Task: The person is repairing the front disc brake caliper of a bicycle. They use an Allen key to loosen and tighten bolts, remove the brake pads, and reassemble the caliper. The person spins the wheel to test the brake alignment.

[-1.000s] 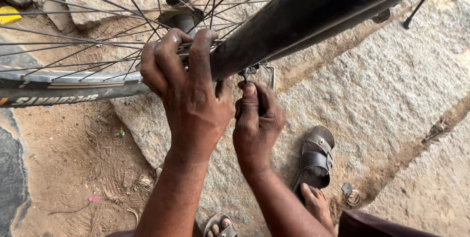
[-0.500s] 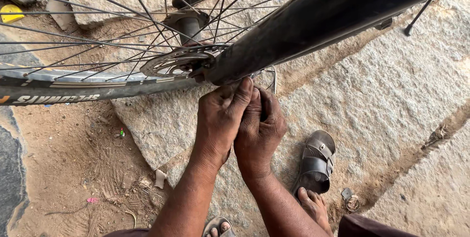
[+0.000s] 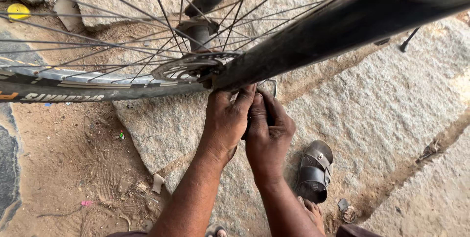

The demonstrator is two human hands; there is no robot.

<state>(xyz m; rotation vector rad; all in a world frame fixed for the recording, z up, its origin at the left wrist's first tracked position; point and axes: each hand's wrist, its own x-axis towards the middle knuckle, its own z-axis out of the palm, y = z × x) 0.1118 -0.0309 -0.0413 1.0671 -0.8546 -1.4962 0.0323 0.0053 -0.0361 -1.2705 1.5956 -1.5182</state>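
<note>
Stone-slab ground (image 3: 372, 119) with a dark sandal (image 3: 314, 171), dirt patch (image 3: 63, 168).

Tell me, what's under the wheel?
Under the wheel lie stone slabs and dirt. Both hands, left and right, cover whatever they grip below the frame; only a metal loop peeks out.

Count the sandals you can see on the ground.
1 whole: a dark strapped sandal on the stone right of the right hand. Part of another sandal shows at the bottom edge, mostly cut off.
</note>
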